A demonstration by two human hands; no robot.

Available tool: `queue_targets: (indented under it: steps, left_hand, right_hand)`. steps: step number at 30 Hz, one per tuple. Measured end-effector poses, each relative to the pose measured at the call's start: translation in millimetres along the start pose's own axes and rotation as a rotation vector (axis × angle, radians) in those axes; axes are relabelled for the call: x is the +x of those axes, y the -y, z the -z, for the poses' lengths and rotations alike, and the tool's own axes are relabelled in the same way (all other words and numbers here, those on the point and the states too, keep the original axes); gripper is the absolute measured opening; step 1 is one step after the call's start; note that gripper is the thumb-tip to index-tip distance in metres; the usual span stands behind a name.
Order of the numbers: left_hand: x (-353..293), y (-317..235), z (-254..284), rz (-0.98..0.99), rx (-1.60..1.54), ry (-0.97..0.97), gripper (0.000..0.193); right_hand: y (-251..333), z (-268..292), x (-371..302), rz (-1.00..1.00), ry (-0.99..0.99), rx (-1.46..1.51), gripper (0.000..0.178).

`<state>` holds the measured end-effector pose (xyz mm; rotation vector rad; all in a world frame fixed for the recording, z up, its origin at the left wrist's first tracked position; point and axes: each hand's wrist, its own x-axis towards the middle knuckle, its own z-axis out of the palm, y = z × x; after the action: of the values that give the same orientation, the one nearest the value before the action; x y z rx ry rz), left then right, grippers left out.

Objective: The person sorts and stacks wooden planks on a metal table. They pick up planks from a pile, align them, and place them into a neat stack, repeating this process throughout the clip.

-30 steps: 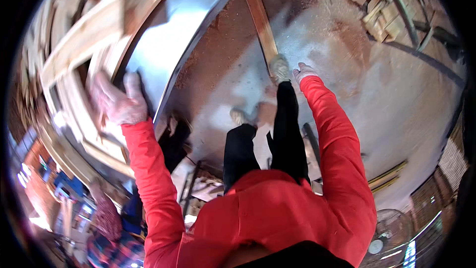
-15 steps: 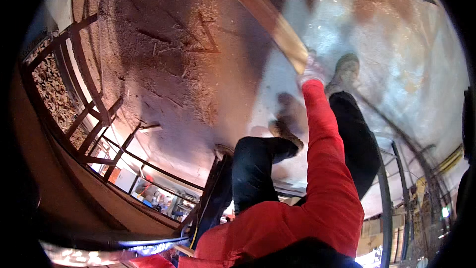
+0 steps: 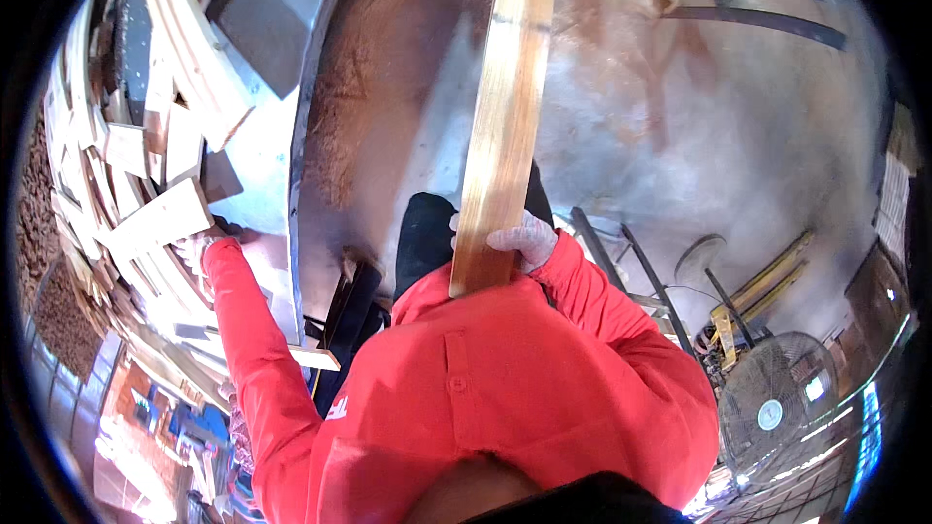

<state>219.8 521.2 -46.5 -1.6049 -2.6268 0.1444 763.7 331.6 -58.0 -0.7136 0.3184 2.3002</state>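
Note:
A long, pale wooden plank (image 3: 507,107) stretches from my chest out over the floor. My right hand (image 3: 524,241), in a light glove, is closed round its near end, with the thumb across the top face. To the left, my left hand (image 3: 199,247) is at the lower corner of a short wooden board (image 3: 160,217) on a pile of cut boards. Its fingers seem wrapped round that corner, partly hidden by the board.
A metal-edged table (image 3: 272,126) on my left carries the heap of cut boards (image 3: 199,39). A round fan (image 3: 777,398) stands at the lower right, near dark metal legs (image 3: 641,272) and yellow bars (image 3: 777,277). Sawdust lies on the floor (image 3: 364,87).
My right hand has brought the plank up from low over the floor to in front of my chest. The view has swung to the loaded table, where my left hand now shows.

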Motion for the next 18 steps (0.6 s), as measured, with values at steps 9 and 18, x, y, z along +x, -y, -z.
queue_targets:
  steps: [9, 18]
  left_hand:
    - [-167.4, -143.3, 87.5, -0.009, -1.078, 0.561, 0.058]
    - [-80.9, -122.4, 145.3, -0.289, -2.192, 1.15, 0.092]
  right_hand:
    - [81.6, -88.1, 39.5, 0.376, -0.438, -1.207, 0.05]
    - [31.6, -329.8, 150.4, 0.968, 0.669, -1.881, 0.062]
